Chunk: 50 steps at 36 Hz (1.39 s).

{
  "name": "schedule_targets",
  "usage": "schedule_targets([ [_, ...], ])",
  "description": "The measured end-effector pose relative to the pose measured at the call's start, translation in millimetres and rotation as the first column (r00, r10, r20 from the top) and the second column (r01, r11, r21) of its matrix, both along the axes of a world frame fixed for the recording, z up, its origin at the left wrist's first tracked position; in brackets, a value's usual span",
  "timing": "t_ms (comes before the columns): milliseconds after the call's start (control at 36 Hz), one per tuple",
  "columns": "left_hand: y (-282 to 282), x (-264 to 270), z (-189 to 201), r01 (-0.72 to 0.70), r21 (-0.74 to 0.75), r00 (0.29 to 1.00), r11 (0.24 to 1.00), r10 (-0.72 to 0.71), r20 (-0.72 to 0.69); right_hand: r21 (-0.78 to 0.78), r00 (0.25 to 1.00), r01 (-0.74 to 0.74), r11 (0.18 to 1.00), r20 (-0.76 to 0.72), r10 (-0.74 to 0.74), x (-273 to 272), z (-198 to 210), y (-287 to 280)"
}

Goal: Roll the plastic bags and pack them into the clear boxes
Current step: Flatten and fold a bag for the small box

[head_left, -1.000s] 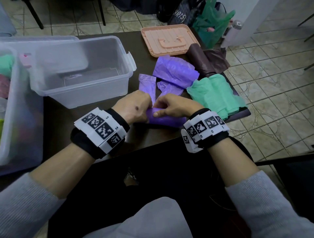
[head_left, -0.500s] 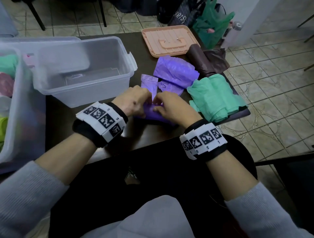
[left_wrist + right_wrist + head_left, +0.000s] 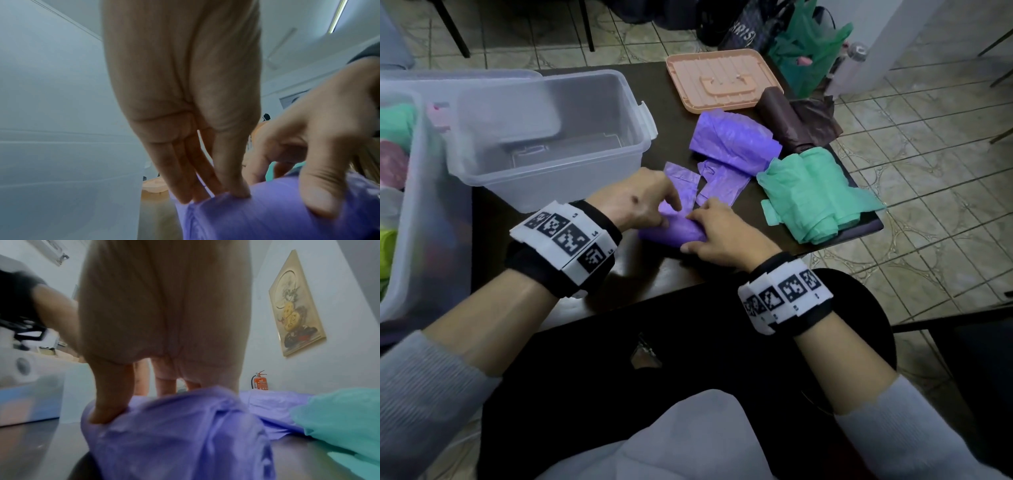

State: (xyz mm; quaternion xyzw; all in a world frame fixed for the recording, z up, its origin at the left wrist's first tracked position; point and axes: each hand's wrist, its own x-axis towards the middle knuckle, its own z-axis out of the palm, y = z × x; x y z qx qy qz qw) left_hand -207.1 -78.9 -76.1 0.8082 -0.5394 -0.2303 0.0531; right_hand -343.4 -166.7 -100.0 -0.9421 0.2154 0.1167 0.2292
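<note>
1. Purple bag roll looks fatter than a second ago, with both hands further over it. Rolling is under way; a flat tail remains ahead.
2. Left hand fingers are straight and together, pressing the top. Right hand thumb and curled fingers grip it.
3. It lies on the table, near the clear box.

Purple roll: partly rolled, loose tail stretching away from you
Purple bags: folded stack beyond it
Green bags: crumpled heap to your right
Clear box: upright, open, at your left
</note>
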Motion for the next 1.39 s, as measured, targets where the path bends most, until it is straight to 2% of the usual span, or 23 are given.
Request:
schedule_targets([
  [111,3,-1,0,-0.048,-0.072,0.998,0.996,0.045,-0.041,0.022,0.991,-0.036,0.999,-0.127,0.039,10,8,-14],
  [222,4,-1,-3,-0.031,-0.036,0.999,0.999,0.03,-0.043,0.096,0.983,-0.016,0.995,-0.181,0.034,15,12,-25],
  [333,6,-3,-13,-0.016,-0.07,0.999,0.997,0.012,-0.048,0.192,0.988,0.066,0.979,-0.147,-0.038,16,13,-34],
  [472,6,2,-16,-0.011,-0.108,0.998,0.994,0.004,-0.064,0.218,0.99,0.094,0.971,-0.126,-0.068,17,12,-38],
  [556,1,7,-14,-0.004,-0.087,0.997,0.996,-0.003,-0.077,0.163,0.996,0.083,0.983,0.015,-0.086,16,8,-32],
  [639,-5,12,-12,0.011,-0.038,0.997,0.999,-0.014,-0.081,0.032,0.983,0.06,0.998,0.17,-0.065,15,2,-20],
  [833,-8,20,-12,-0.007,0.031,0.974,1.0,0.013,-0.225,-0.176,0.983,0.038,0.984,0.185,-0.005,6,-13,-1],
  [917,-3,23,-16,-0.108,-0.084,0.964,0.991,0.084,-0.252,-0.096,0.978,0.078,0.992,0.201,-0.058,8,-14,-4],
  [1000,6,24,-19,-0.193,-0.179,0.955,0.965,0.143,-0.261,0.008,0.985,0.095,0.995,0.144,-0.095,12,-8,-9],
  [1139,16,24,-26,-0.199,-0.196,0.939,0.96,0.13,-0.318,0.078,0.999,0.034,0.996,0.016,-0.035,17,1,-21],
  [1278,16,26,-31,-0.207,-0.203,0.928,0.957,0.126,-0.35,0.136,0.994,0.062,0.989,-0.094,-0.049,33,14,-30],
  [1389,16,25,-32,-0.232,-0.213,0.91,0.949,0.134,-0.392,0.189,0.994,0.063,0.98,-0.101,-0.045,44,15,-27],
])
